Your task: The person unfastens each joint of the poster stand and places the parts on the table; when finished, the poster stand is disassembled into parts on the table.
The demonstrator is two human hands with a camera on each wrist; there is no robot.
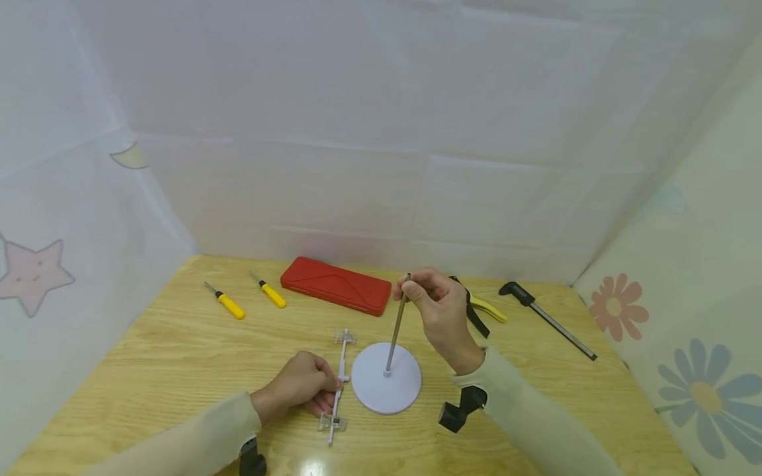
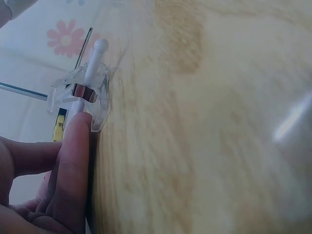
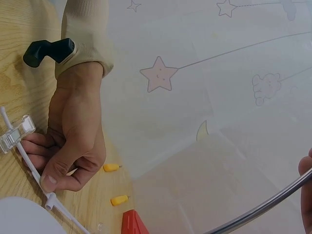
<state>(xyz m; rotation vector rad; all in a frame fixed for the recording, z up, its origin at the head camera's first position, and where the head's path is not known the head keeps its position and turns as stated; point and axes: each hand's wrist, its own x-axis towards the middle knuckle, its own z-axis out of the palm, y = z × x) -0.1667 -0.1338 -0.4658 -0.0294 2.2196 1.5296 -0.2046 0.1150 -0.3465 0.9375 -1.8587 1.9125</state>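
A round white base (image 1: 375, 395) lies flat on the table, and a thin metal rod (image 1: 397, 328) rises from the socket at its middle, leaning slightly right. My right hand (image 1: 443, 316) pinches the rod near its top between thumb and fingers. Left of the base, my left hand (image 1: 305, 385) pinches a white plastic bar (image 1: 342, 361) near its middle, close over the tabletop. The bar has a short side stub at mid-length and clear plastic clips near its ends; one clip (image 2: 100, 97) shows in the left wrist view with a small metallic piece across the bar.
Behind the base lies a red case (image 1: 336, 285). Two yellow-handled screwdrivers, one nearer (image 1: 229, 305) and one farther (image 1: 272, 295), lie at the back left. Yellow-and-black pliers (image 1: 488, 309) rest behind my right hand, a caliper (image 1: 553, 322) farther right. Printed cloth walls enclose the wooden table (image 1: 178, 357).
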